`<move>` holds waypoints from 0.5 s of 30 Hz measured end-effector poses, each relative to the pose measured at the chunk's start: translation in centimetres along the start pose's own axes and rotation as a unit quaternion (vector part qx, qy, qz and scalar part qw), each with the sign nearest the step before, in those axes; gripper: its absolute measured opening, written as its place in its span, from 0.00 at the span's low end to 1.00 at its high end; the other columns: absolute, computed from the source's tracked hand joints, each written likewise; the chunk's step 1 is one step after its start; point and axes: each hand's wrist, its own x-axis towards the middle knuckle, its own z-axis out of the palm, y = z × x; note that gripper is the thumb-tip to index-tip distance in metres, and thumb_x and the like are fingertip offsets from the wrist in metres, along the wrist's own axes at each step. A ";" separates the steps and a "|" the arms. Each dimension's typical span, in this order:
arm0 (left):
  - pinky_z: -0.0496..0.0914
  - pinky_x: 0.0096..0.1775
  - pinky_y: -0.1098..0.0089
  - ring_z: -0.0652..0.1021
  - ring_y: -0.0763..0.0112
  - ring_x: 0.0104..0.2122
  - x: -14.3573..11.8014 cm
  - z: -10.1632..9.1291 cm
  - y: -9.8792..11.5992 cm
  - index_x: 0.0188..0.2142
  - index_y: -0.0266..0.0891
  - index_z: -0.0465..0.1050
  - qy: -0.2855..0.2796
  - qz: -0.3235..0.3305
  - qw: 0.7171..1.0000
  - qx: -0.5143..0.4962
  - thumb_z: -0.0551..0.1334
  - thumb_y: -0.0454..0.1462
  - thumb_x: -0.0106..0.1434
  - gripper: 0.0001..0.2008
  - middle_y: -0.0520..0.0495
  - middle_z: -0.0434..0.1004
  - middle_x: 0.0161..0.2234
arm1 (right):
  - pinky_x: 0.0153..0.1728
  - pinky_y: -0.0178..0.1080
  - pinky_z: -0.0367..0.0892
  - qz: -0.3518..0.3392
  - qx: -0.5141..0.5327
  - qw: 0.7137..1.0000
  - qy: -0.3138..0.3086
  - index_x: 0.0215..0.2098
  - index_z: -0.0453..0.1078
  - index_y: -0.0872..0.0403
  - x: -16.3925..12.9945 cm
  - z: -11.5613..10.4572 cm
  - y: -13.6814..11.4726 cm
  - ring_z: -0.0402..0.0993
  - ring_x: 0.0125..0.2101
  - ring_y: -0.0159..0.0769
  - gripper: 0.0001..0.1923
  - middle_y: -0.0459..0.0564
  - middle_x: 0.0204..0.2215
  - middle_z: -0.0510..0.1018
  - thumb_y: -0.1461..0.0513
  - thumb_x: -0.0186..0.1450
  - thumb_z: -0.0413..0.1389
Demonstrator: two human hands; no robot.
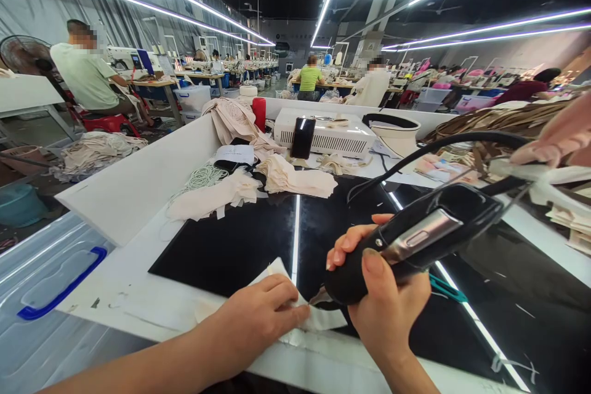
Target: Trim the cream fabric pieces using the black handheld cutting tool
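**Ana:** Fabric piece (318,318), pale and flat, lies at the near edge of the black mat (231,246) on the worktop (138,295). Where are the hands against it?

**Ben:** The left hand (256,320) rests right on it, fingers (289,308) together and flattened, pinning the cloth down from its left end. The right hand (383,301) is just right of the piece, fingers wrapped tight around a black corded hand tool (415,240).

**Ana:** And the tool's tip?

**Ben:** Its blunt lower end comes down at the piece's upper edge, just beyond the left fingertips. Whether it touches the cloth I cannot tell; the tool's body hides the contact.

**Ana:** How does the piece run?

**Ben:** Its long axis runs left to right along the mat's near edge. The tool's body slopes up and away to the right of the piece, its cable (415,157) arching back over the mat. So the left hand is the nearer one, on the cloth itself; the right reaches it only through the tool.

**Ana:** Anything else by the mat?

**Ben:** At the mat's far side lie loose cream fabric pieces (295,180); behind them stands a white machine (323,132). Beyond the mat's left edge, a clear bin with a blue handle (62,289).
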 end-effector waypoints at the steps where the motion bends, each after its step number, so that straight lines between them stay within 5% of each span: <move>1: 0.76 0.47 0.68 0.75 0.63 0.44 0.0 0.0 0.0 0.53 0.35 0.73 -0.002 -0.001 1.000 -0.003 0.58 0.27 0.75 0.11 0.43 0.74 0.42 | 0.24 0.38 0.74 -0.001 0.005 1.000 0.001 0.52 0.68 0.48 0.0 0.1 0.0 0.74 0.23 0.32 0.17 0.41 0.30 0.77 0.58 0.67 0.65; 15: 0.78 0.45 0.69 0.78 0.64 0.45 -0.4 -0.2 -0.5 0.54 0.37 0.72 -0.020 -0.033 0.999 -0.024 0.57 0.26 0.74 0.13 0.43 0.77 0.46 | 0.25 0.38 0.74 0.011 -0.005 1.000 -0.005 0.51 0.69 0.47 0.6 0.3 0.1 0.75 0.23 0.33 0.18 0.41 0.29 0.78 0.58 0.66 0.67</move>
